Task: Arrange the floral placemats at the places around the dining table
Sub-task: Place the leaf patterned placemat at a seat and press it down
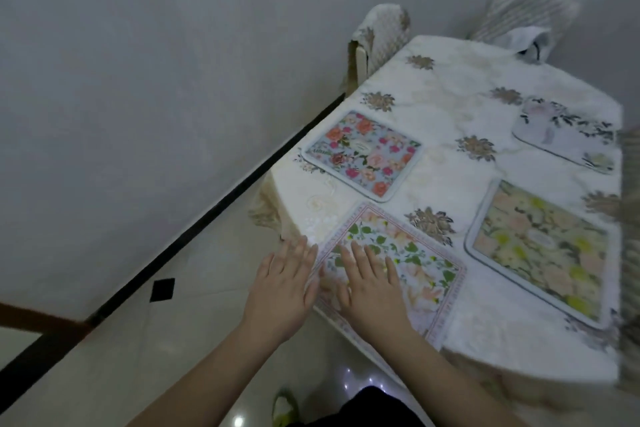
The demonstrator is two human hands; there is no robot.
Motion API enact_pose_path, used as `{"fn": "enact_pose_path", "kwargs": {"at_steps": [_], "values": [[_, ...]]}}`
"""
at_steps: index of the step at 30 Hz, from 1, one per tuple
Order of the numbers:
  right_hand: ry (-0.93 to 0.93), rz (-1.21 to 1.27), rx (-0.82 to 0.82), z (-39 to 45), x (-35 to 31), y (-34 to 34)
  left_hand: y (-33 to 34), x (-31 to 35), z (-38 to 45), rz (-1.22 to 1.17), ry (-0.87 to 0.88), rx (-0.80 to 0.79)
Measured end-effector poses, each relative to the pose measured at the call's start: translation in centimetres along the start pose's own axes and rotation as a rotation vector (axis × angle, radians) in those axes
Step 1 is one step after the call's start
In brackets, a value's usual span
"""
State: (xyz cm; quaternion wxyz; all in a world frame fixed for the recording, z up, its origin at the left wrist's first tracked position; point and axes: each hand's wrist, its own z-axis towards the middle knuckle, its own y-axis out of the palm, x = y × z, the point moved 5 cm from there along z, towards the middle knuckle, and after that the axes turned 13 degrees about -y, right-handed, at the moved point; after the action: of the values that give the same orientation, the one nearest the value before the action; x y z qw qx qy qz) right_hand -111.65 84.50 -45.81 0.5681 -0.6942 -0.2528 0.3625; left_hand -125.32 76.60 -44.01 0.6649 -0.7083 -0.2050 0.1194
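Several floral placemats lie on the white-clothed dining table (446, 121). The nearest placemat (415, 263), with green leaves and a pink border, sits at the table's near edge. My right hand (370, 284) lies flat on its near-left part, fingers straight. My left hand (284, 284) rests flat at its left edge, over the table's corner. A blue placemat with red and pink roses (362, 154) lies further along the left side. A yellow-green floral placemat (540, 253) lies to the right, and a pale white one (568, 133) lies at the far right.
Two chairs with patterned covers stand at the far end, one at the table's left corner (381, 35) and one further right (526, 17). A pale tiled floor (173, 340) with a black strip runs along the wall at left. The tablecloth hangs over the table edges.
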Motion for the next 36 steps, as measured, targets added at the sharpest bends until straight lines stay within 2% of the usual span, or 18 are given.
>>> {"fn": "enact_pose_path", "kwargs": {"at_steps": [7,15,22,26,36], "values": [[0.219,0.041,-0.015,-1.8,4.5,1.9,2.7,3.6,4.0,0.013,0.197,-0.095],[0.382,0.133,-0.072,-3.1,11.2,4.8,7.7,8.5,8.8,0.104,0.318,-0.207],[0.381,0.195,-0.102,-3.7,13.9,7.2,12.0,10.6,11.9,0.23,0.379,-0.339],[0.377,0.207,-0.089,-3.7,14.1,7.9,12.8,11.0,12.6,0.232,0.423,-0.363],[0.419,0.138,-0.009,-4.3,14.0,9.1,13.9,9.7,13.8,0.15,0.603,-0.307]]}}
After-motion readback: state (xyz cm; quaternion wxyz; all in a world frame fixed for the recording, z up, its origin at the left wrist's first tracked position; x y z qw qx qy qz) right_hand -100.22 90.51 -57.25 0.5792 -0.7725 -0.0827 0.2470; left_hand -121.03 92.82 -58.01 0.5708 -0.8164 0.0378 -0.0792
